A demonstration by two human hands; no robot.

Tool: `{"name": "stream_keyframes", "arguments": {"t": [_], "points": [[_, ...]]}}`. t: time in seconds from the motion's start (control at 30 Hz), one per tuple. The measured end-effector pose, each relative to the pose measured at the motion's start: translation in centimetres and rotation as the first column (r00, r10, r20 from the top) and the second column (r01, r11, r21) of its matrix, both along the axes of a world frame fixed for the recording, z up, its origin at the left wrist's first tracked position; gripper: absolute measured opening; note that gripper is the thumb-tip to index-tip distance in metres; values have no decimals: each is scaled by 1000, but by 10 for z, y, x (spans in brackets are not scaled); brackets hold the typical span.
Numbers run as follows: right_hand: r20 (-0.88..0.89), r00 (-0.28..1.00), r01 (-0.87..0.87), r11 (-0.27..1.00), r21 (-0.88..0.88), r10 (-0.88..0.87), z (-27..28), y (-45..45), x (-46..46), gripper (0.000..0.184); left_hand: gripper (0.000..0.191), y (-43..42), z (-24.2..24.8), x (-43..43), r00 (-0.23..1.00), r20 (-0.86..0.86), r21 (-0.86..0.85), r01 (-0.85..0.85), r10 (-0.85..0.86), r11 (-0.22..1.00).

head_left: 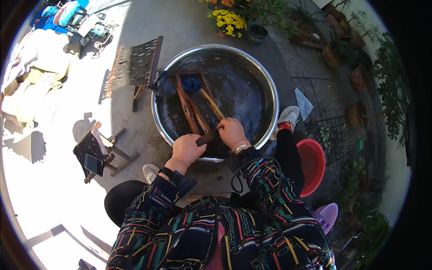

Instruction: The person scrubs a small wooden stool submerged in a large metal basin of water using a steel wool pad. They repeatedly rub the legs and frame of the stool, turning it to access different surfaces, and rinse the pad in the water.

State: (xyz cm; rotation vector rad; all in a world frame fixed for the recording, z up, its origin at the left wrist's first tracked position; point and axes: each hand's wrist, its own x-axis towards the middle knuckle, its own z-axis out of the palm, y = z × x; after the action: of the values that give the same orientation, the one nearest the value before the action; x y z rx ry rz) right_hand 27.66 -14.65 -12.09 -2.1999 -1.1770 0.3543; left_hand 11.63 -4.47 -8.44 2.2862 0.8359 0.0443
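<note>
A large round metal basin (216, 46) of dark water with some foam stands before me. In it leans a wooden frame (184, 101) with long reddish-brown legs, perhaps a folding stool, its far crossbar near the left rim. Dark blue cloth (191, 83) hangs around the far end, and a paler wooden stick (212, 104) slants towards my right hand. At the near side my left hand (186, 150) grips the left end of a dark wooden bar (209, 137). My right hand (233, 132) holds the bar's other end. The parts below the water are hidden.
A stool with a woven seat (135, 64) stands left of the basin. A smaller stool (91, 145) carries a phone (93, 164). A red basin (312, 168) and a purple basin (327, 216) are at right. Flowerpots (258, 34) line the far side.
</note>
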Motion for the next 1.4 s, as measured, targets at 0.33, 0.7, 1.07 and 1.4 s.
{"name": "stream_keyframes", "arguments": {"t": [0.33, 0.7, 1.07, 1.4], "points": [[57, 998, 8, 999, -38, -6, 0, -5, 0, 7, 27, -1, -1, 0, 999, -16, 21, 31, -30, 999], [79, 992, 106, 993, -48, -102, 2, 0, -4, 9, 26, -2, -3, 1, 1000, 22, 41, 15, -16, 999], [-182, 949, 249, 967, -62, -256, -12, -16, 19, 17, 28, 1, -3, 5, 1000, -3, 24, 12, -12, 1000], [-193, 980, 98, 966, 239, -52, -8, -19, -39, 10, 28, -1, -12, 7, 1000, -1, 60, 16, -16, 998]]}}
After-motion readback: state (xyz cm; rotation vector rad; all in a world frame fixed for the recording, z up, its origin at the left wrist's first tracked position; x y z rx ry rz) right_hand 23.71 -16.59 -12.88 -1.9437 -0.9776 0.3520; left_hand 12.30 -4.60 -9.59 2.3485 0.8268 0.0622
